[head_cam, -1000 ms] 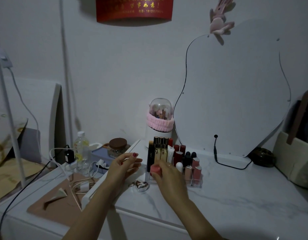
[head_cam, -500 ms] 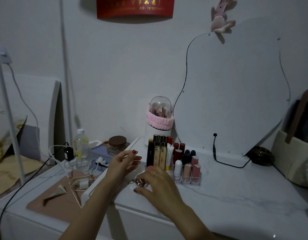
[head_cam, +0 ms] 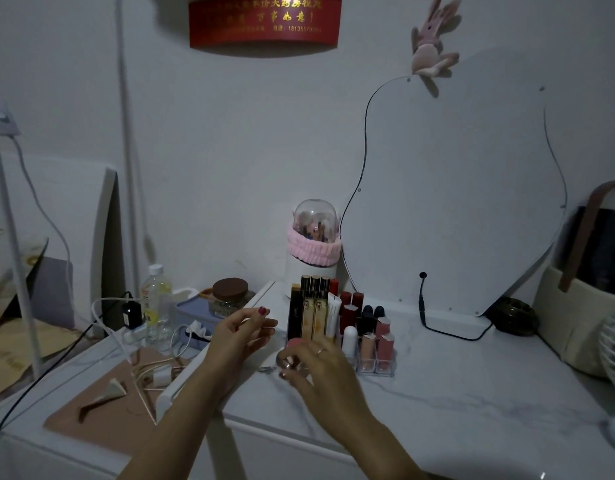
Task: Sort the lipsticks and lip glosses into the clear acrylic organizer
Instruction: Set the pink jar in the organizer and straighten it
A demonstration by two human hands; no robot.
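The clear acrylic organizer (head_cam: 375,371) stands on the white marble top, holding tall black-and-gold tubes (head_cam: 314,313), red and pink lipsticks and a white one. A pink round-capped lipstick (head_cam: 293,342) sits in its front left slot. Just left of the organizer, my right hand (head_cam: 321,374) pinches a small silver heart-shaped case (head_cam: 284,359) at the table surface. My left hand (head_cam: 242,336) hovers beside it with fingers spread, holding nothing.
Behind the organizer are a domed brush holder with a pink band (head_cam: 313,247) and a large curved mirror (head_cam: 455,188) with a black cable (head_cam: 437,329). On the left are a brown-lidded jar (head_cam: 230,294), a water bottle (head_cam: 156,299), chargers and a pink mat (head_cam: 102,407). A woven bag (head_cam: 576,327) stands on the right.
My right hand let go of the pink-capped lipstick in the organizer's front left slot, moved down and left, and closed on the silver heart-shaped case. My left hand stayed nearly still.
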